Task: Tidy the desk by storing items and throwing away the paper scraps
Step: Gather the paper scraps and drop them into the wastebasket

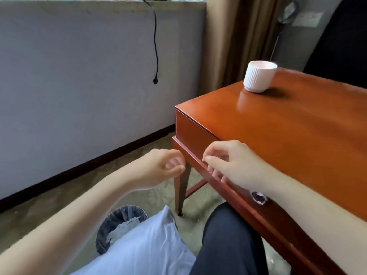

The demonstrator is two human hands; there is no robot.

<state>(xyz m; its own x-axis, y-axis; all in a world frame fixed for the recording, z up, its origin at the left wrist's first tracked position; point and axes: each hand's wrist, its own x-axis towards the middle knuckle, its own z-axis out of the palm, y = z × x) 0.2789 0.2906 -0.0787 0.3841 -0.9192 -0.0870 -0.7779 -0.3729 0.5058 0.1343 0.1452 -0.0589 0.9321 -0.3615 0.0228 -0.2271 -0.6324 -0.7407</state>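
desk [297,135]: red-brown wood, glossy top; only its left end in view, rest cut off by frame
cup [259,77]: white, ribbed, upright on the desk top near the far-left corner; only item seen on the desk
paper scraps: none visible on the desk top, none seen on the floor beside the desk
bin [111,225]: dark, with a liner, on the floor off the desk's left end, near the front leg; partly hidden behind a light blue shirt [149,245]; contents not readable
drawer knob [258,197]: on the desk's front face, just under the right forearm; drawer front looks closed
left hand [164,165]: in the air just off the desk's front-left corner, above the bin side; fingers curled in narrow, thumb against fingertips; nothing visible in the pinch, small scrap inside not ruled out, cannot tell
right hand [232,161]: over the desk's front edge, near the left corner; thumb tip to forefinger, other fingers curled down past the edge; blurred, cannot tell if holding anything
cable [155,46]: black, hanging on the wall well apart from the desk; not part of the job
progress (judgement): late stage; visible desk top already bare apart from the cup
left to do (judgement): drop any scrap from the hands into the bin, store or place the cup, check the unseen right part of the desk
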